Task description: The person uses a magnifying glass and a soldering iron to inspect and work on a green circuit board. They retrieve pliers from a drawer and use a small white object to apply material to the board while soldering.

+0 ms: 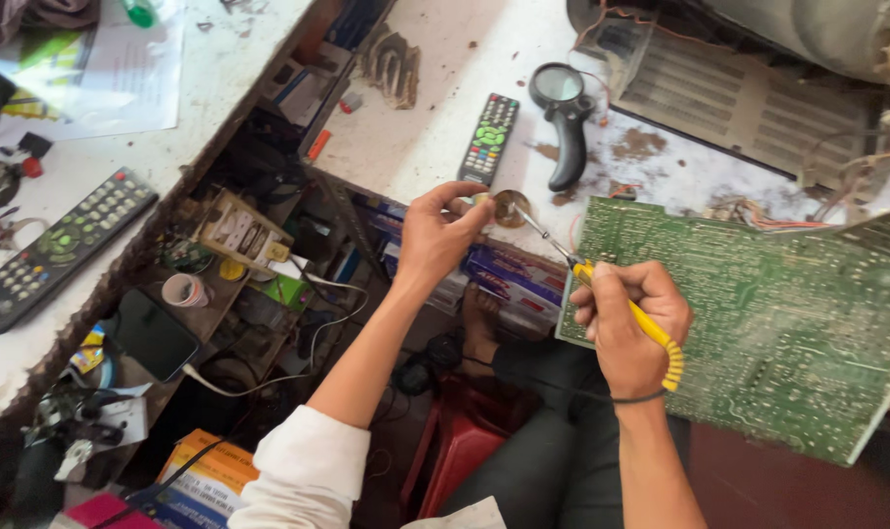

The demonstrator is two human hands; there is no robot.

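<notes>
My right hand (629, 331) grips a yellow-handled soldering iron (651, 333); its metal tip reaches up-left into a small round tin (510, 208) on the white bench. My left hand (437, 233) pinches the tin's near edge with thumb and fingers. A large green circuit board (788, 313) lies under and to the right of my right hand, its near edge hanging over my lap.
A black remote with coloured buttons (489, 138) and a black magnifying glass (563, 118) lie behind the tin. Another remote (58, 247) rests on the left bench. An open television chassis (739, 88) stands at the back right. Cluttered shelves, a phone (153, 335) and boxes fill the gap below.
</notes>
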